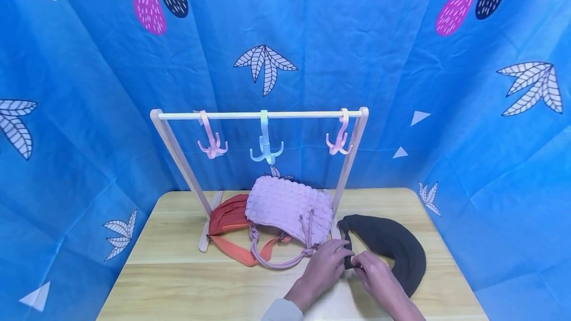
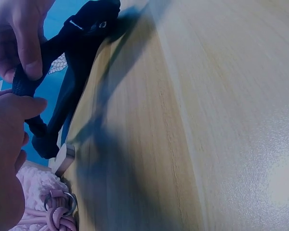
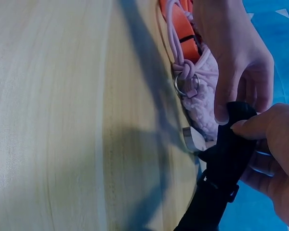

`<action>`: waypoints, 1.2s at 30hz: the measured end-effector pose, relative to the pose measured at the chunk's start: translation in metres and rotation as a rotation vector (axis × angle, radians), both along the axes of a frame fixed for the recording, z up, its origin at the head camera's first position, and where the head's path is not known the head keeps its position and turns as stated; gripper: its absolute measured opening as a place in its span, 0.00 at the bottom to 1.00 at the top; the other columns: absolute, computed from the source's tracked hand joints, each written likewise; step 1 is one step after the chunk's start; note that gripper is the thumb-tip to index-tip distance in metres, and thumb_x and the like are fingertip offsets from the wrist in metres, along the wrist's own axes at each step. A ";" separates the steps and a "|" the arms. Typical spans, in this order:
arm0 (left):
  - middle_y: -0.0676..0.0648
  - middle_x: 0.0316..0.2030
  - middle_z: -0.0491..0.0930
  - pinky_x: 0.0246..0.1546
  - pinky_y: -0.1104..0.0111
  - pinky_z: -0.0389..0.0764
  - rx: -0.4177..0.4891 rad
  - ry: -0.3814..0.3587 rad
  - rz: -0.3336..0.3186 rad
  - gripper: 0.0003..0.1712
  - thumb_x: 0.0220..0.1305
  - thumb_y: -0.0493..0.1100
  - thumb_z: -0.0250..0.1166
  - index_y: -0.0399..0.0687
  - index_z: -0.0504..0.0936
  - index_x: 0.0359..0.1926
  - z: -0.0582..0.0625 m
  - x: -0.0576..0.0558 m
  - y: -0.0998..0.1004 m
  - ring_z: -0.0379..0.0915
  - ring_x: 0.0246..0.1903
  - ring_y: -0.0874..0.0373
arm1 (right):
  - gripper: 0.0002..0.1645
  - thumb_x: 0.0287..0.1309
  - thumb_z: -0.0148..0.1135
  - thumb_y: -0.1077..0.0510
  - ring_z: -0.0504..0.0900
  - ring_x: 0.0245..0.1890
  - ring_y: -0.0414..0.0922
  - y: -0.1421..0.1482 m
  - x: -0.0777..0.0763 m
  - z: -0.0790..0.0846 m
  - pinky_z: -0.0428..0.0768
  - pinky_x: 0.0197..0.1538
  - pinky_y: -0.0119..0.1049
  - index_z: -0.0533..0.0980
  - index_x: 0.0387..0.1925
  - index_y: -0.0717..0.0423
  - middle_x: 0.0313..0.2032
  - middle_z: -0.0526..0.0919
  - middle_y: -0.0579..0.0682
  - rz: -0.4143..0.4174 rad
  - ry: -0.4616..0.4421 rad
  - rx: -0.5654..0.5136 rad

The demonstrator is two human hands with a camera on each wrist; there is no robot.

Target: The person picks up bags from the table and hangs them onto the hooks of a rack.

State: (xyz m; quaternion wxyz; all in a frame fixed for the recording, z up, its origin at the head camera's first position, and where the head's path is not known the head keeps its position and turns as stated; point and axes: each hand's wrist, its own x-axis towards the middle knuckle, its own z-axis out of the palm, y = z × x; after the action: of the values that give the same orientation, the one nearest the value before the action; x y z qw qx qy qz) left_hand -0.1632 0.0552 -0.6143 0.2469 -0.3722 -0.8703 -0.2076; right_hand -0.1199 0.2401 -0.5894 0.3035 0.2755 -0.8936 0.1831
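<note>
A black crescent-shaped bag (image 1: 408,254) lies at the right of the table, its strap looped toward the hands. My left hand (image 1: 327,264) pinches the black strap (image 2: 26,86) between thumb and fingers. Close beside it, my right hand (image 1: 379,276) pinches the same strap, thumb on top, as the right wrist view shows. A dark buckle (image 3: 220,188) sits on the strap just below the right thumb. Left of the hands lies a lilac bubble-textured bag (image 1: 285,207) with knotted cord handles, partly over a red-orange bag (image 1: 229,212) with an orange strap.
Behind the bags stands a wooden rack with a white rail (image 1: 303,115). From it hang a pink hook (image 1: 211,145) at left, a blue hook (image 1: 265,150) in the middle and another pink hook (image 1: 340,142) at right. Blue patterned cloth (image 1: 285,28) surrounds the wooden table (image 1: 178,281).
</note>
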 end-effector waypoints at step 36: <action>0.59 0.41 0.90 0.63 0.74 0.79 0.145 0.036 0.014 0.08 0.61 0.40 0.72 0.55 0.86 0.42 0.036 -0.005 0.003 0.84 0.54 0.62 | 0.20 0.34 0.80 0.73 0.86 0.29 0.42 0.010 0.007 0.036 0.86 0.33 0.35 0.84 0.32 0.55 0.29 0.86 0.45 -0.093 -0.005 -0.012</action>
State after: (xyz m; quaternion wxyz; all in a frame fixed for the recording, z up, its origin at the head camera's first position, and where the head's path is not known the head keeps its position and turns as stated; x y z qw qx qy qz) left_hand -0.1679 0.0586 -0.5782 0.2902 -0.3510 -0.8510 -0.2616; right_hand -0.1131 0.2504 -0.5534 0.3111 0.2315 -0.9050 0.1749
